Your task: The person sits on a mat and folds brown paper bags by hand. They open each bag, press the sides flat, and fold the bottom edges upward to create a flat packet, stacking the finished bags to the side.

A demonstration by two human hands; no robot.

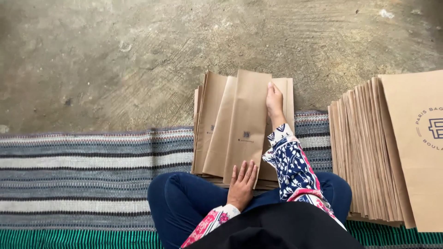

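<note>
Floor workshop: paper-bag stacks (369,152), striped mat (83,175), concrete floor (138,55).

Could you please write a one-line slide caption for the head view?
Seated on a striped mat, left hand and right hand press a folded brown paper bag, fanned stack alongside.
</note>
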